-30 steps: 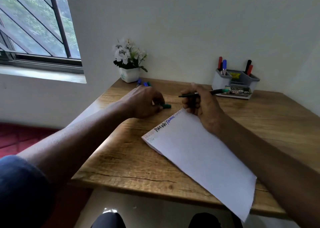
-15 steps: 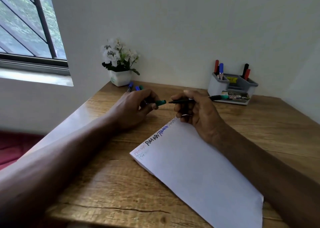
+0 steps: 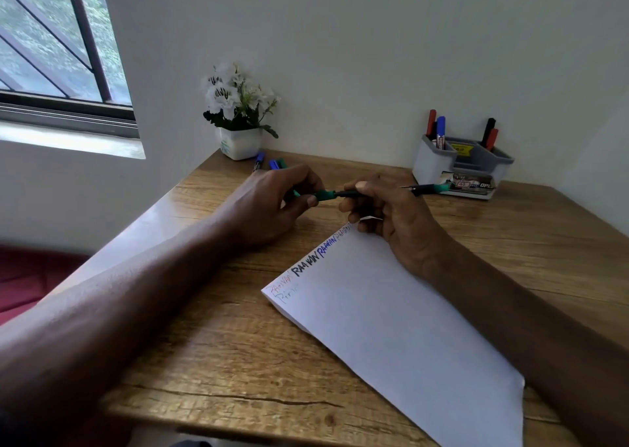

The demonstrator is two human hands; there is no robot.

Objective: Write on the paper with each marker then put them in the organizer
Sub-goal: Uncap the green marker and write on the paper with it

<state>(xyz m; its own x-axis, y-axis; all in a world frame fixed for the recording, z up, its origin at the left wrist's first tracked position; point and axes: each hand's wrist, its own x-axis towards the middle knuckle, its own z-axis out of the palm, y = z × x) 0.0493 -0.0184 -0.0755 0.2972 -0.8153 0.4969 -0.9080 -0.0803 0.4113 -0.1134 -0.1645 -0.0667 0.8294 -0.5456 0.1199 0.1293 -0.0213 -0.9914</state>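
My right hand [image 3: 391, 215] grips a thin black marker with a green end [image 3: 425, 188], held level above the desk near the top corner of the white paper [image 3: 391, 317]. My left hand [image 3: 272, 201] pinches the green cap [image 3: 325, 194], which sits on the marker's left tip. The paper carries several words in red, black and blue along its upper left edge. The grey organizer [image 3: 432, 160] stands at the back right with red, blue and black markers upright in it. Loose blue and green markers [image 3: 272, 163] lie behind my left hand.
A white pot of white flowers [image 3: 240, 140] stands at the desk's back left corner against the wall. A window is at the far left. The wooden desk [image 3: 238, 344] has its left edge running diagonally beside my left forearm.
My left hand lifted the green cap off the desk and brought it right onto the marker's tip. The right hand kept hold of the marker and rose slightly.
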